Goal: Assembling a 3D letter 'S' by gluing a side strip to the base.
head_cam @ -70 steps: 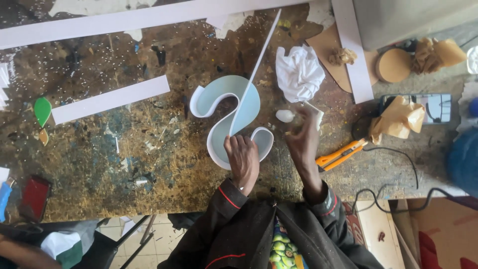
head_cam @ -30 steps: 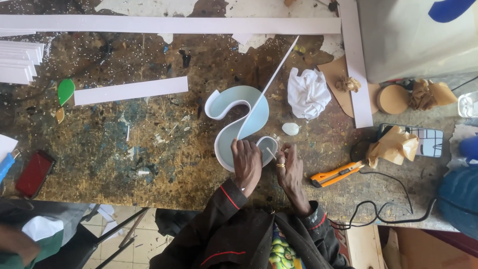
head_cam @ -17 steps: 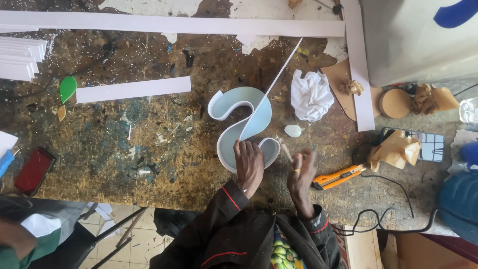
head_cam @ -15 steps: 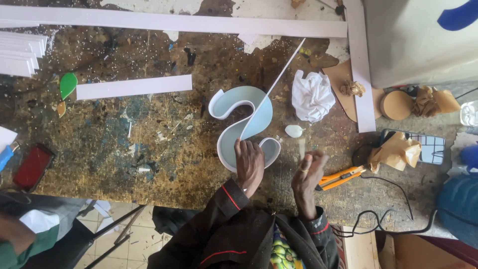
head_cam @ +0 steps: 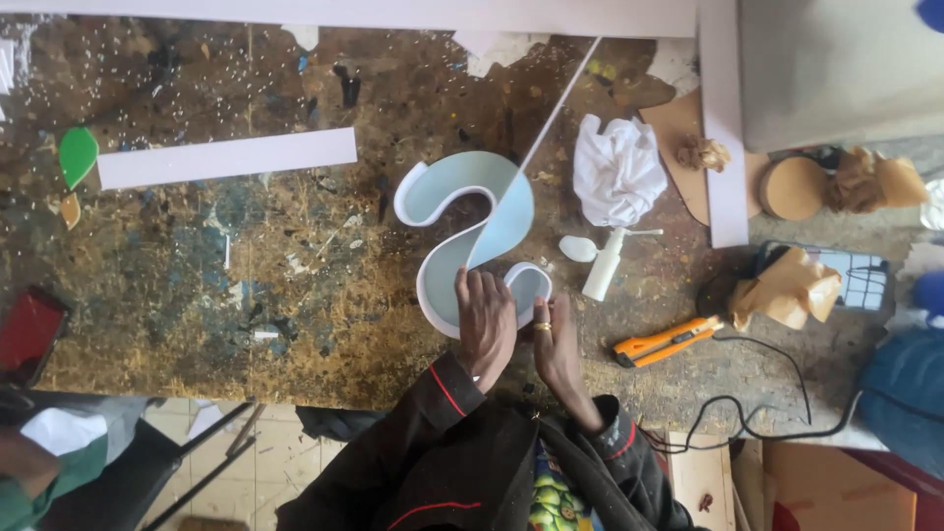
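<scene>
S-shaped letter: pale blue face, raised white edging strip round the outline. Lies flat on the counter, near its front edge. Lower curl under the hands; a long thin white strip runs diagonally up from its middle.

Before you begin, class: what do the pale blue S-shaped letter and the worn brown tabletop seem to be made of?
Pale blue S-shaped letter: probably plastic sheet, smooth and matte, with thin white upright side walls. Worn brown tabletop: likely wood or board, rough, stained and speckled with glue or paint. Both hands rest on the letter's lower curve.
</scene>
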